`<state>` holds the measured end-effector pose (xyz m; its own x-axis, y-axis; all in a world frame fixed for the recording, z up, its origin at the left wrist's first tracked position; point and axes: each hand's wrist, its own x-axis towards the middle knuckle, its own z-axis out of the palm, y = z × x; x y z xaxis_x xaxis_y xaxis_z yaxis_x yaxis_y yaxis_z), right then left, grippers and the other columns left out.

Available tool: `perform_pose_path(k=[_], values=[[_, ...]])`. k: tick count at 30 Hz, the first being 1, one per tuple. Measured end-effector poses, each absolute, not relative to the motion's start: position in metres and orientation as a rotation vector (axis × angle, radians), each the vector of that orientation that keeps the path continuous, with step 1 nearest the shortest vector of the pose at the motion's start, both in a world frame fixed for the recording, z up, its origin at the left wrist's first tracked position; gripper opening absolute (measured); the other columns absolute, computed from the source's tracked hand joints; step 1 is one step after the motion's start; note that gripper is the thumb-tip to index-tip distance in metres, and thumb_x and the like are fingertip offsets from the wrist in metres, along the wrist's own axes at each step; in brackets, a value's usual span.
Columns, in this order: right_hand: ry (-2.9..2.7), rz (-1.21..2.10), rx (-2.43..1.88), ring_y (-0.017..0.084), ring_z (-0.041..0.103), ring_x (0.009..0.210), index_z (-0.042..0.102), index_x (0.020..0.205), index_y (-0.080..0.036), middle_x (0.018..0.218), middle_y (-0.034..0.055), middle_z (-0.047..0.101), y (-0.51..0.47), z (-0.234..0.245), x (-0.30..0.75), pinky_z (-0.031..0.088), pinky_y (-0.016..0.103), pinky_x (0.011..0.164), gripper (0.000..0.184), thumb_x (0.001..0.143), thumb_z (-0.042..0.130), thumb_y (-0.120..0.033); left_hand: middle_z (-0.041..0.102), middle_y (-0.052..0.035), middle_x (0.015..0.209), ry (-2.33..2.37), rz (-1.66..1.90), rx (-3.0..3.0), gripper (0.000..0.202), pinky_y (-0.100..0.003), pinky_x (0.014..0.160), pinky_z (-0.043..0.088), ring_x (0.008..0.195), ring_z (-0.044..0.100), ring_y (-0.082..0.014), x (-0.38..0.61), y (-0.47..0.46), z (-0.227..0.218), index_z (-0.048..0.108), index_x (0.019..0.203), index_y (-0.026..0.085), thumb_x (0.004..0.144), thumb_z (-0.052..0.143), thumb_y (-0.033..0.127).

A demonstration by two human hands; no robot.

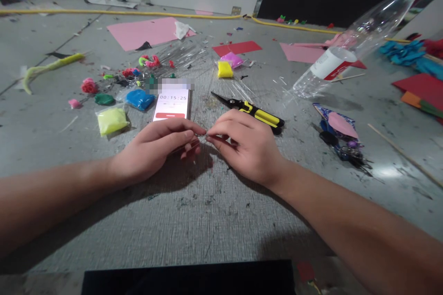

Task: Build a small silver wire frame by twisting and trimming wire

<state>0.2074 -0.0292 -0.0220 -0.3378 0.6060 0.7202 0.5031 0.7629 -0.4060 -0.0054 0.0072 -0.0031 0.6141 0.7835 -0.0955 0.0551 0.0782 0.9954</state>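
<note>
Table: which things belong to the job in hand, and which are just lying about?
Seemingly in the job:
- left hand and right hand, fingertips nearly meeting at a thin strand, too small to identify
- black-yellow tool, perhaps, being close by

Apparently lying about:
- bottle
- phone, showing a timer
- blue packet
- lime packet
- red sheet

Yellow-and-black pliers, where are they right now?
In the head view, the pliers lie right of centre, just beyond the person's right hand and to the right of the phone.
</note>
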Motion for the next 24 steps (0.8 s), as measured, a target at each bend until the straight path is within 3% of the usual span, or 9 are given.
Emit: perform_pose_path(k=[4, 10, 16, 24], values=[[-1.965, 0.255, -0.842, 0.014, 0.061, 0.079, 0.066, 0.089, -0.017, 0.086, 0.0037, 0.066, -0.028, -0.023, 0.207, 0.051, 0.027, 0.070, 0.006, 0.092, 0.065, -0.012, 0.063, 0.0018, 0.073, 0.774, 0.652, 1.573, 0.010, -0.017, 0.058, 0.050, 0.062, 0.058, -0.0076, -0.004, 0.006, 0.001, 0.074, 0.095, 0.017, 0.088, 0.068, 0.020], [-1.890, 0.343, -0.952, 0.011, 0.059, 0.072, 0.067, 0.088, -0.018, 0.082, 0.0002, 0.065, -0.030, -0.022, 0.204, 0.048, 0.023, 0.061, 0.008, 0.088, 0.070, -0.011, 0.068, -0.0017, 0.081, 0.764, 0.641, 1.577, 0.015, -0.022, 0.062, 0.055, 0.067, 0.063, -0.0109, -0.003, 0.006, 0.004, 0.072, 0.097, 0.016, 0.083, 0.075, 0.020], [-1.877, 0.397, -1.054, 0.010, 0.059, 0.070, 0.066, 0.084, -0.018, 0.079, -0.0010, 0.063, -0.032, -0.020, 0.200, 0.048, 0.023, 0.061, 0.007, 0.086, 0.071, -0.013, 0.073, -0.0034, 0.086, 0.771, 0.601, 1.600, 0.018, -0.024, 0.070, 0.057, 0.077, 0.068, -0.0132, -0.004, 0.007, 0.002, 0.069, 0.098, 0.015, 0.082, 0.076, 0.020], [-1.778, 0.534, -1.143, 0.010, 0.060, 0.068, 0.066, 0.085, -0.018, 0.082, -0.0013, 0.062, -0.034, -0.018, 0.193, 0.051, 0.025, 0.062, 0.010, 0.079, 0.073, -0.013, 0.073, -0.0053, 0.088, 0.803, 0.560, 1.667, 0.019, -0.025, 0.066, 0.057, 0.075, 0.068, -0.0140, 0.001, 0.005, 0.001, 0.067, 0.096, 0.014, 0.081, 0.075, 0.023]])
